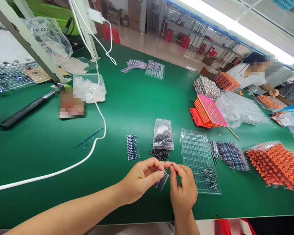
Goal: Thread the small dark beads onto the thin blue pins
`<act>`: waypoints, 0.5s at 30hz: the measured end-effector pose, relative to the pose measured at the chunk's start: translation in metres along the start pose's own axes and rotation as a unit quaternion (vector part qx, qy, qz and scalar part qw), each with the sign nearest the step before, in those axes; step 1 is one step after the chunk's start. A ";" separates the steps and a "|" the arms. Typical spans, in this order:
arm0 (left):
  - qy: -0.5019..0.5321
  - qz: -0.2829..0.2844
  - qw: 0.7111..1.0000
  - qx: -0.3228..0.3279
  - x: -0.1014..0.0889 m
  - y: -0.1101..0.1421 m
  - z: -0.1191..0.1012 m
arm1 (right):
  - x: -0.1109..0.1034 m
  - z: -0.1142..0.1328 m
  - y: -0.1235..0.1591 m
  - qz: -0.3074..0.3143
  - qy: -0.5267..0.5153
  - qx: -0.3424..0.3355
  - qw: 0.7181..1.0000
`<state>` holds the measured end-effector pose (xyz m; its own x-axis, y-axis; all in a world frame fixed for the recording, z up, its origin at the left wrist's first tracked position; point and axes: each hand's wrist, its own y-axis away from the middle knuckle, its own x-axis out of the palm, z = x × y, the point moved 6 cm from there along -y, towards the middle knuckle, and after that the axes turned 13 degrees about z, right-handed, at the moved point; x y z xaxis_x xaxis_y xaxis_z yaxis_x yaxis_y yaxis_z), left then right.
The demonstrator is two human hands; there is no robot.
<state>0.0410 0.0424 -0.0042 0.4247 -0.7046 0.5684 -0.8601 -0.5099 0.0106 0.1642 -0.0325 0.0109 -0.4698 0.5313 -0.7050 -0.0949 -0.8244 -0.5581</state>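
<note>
One strip (161,183) of pins sits between your hands, just in from the near edge of the desk (117,114) — your left hand (139,180) pinches it, while your right hand (184,186) pinches what looks like one dark bead (171,165) near its far end. Beyond lie one heap (160,154) of beads, too many to count, and one bag (163,132). A second strip (132,147) lies left; one tray (194,163) is just beside your right hand. Open room runs left to one white cable (63,171) — and beyond the bag.
</note>
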 end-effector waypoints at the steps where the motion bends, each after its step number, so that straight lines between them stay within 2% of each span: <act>1: -0.008 -0.001 1.000 0.005 0.000 0.000 0.000 | 0.000 -0.001 0.000 0.002 0.002 -0.001 1.000; 5: -0.057 0.001 0.997 0.044 0.001 0.002 0.001 | 0.001 -0.001 0.001 0.009 0.034 -0.012 0.999; 10: -0.138 0.002 0.989 0.051 -0.002 0.003 0.002 | -0.001 0.002 -0.002 -0.026 0.068 -0.047 0.996; 15: -0.140 0.002 0.989 0.057 0.000 0.003 0.000 | -0.001 0.005 -0.005 -0.041 0.088 -0.040 0.994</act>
<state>0.0383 0.0408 -0.0047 0.4959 -0.8078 0.3187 -0.8316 -0.5475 -0.0937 0.1607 -0.0300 0.0167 -0.3014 0.6282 -0.7173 -0.0540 -0.7623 -0.6449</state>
